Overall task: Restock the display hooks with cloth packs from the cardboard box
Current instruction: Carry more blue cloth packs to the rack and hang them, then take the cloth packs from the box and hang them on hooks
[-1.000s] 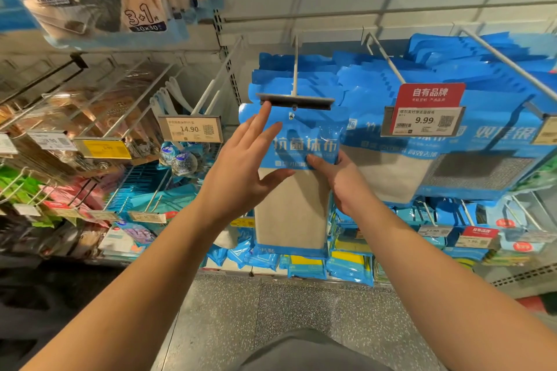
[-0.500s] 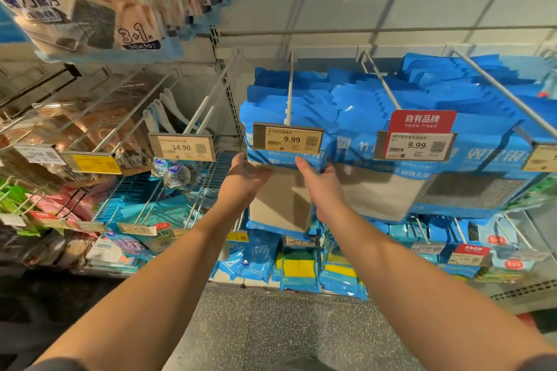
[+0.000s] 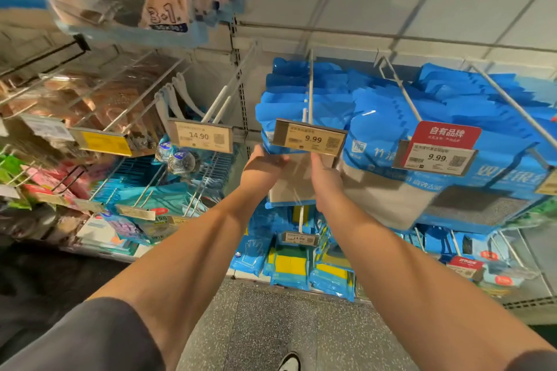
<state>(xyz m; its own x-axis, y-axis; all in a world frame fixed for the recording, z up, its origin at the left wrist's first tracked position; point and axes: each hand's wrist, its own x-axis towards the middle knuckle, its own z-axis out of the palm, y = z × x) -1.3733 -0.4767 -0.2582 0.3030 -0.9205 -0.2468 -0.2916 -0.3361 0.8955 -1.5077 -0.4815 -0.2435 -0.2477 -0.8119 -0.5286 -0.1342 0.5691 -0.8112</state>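
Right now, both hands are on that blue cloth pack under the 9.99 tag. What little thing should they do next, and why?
Probably let go and lower the arms. The left hand and right hand hold the front cloth pack by its sides, and it looks already hung on the hook behind the price tag, in line with the packs behind it.

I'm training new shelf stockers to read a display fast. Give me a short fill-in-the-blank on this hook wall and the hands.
1. The tag above the hands reads ____.
2. The tag left of it reads ____.
3. Both hands, left hand and right hand, touch the front ____-topped pack.
4. The 9.99 tag to the right has a ____ header.

Missing: 9.99; 14.90; blue; red
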